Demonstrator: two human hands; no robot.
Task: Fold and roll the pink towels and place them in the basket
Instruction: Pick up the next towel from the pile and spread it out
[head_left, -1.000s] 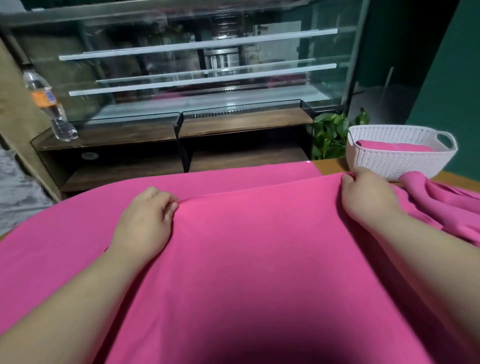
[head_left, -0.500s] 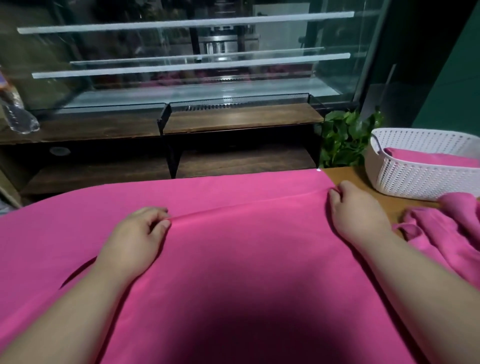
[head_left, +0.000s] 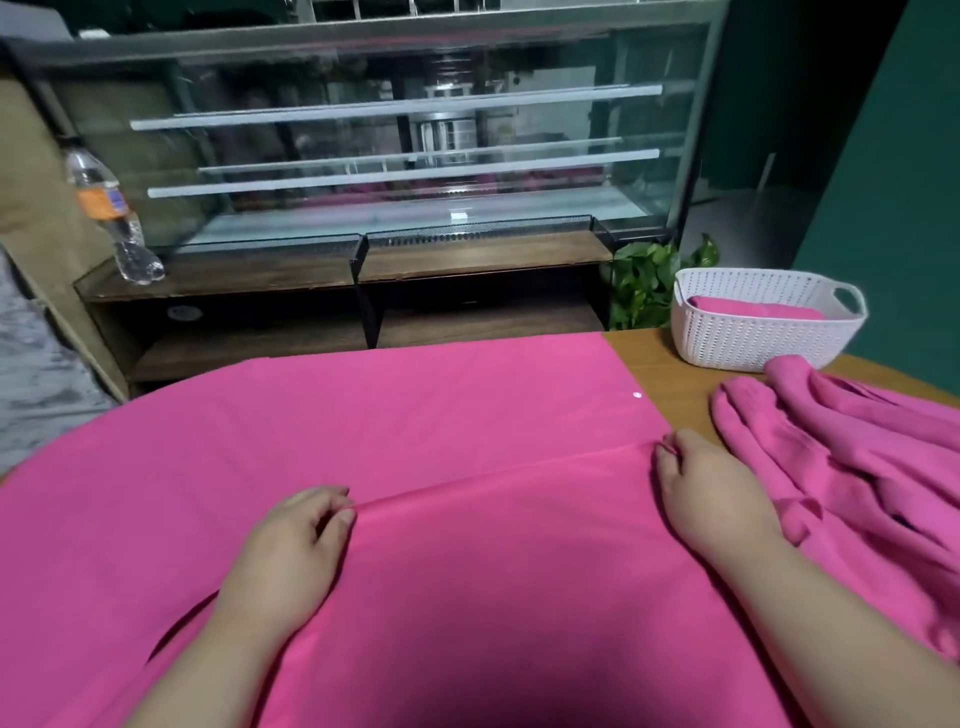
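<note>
A large pink towel (head_left: 415, 415) lies spread across the wooden table (head_left: 670, 374), with a fold edge running between my hands. My left hand (head_left: 291, 556) pinches that fold edge near the towel's middle. At the towel's right side, my right hand (head_left: 711, 493) pinches the same edge. A white plastic basket (head_left: 737, 338) stands at the table's far right and holds a rolled pink towel (head_left: 753, 310). More crumpled pink towels (head_left: 852, 452) lie heaped on the right, just in front of the basket.
Behind the table stands a glass display case (head_left: 405, 156) on a dark wooden shelf unit (head_left: 363, 270). A plastic water bottle (head_left: 111, 218) leans on the shelf at the left. A green leafy plant (head_left: 649, 283) grows left of the basket.
Both hands have drawn the pinched fold edge back toward me, away from the towel's far edge. More of the flat lower layer shows beyond the fold.
</note>
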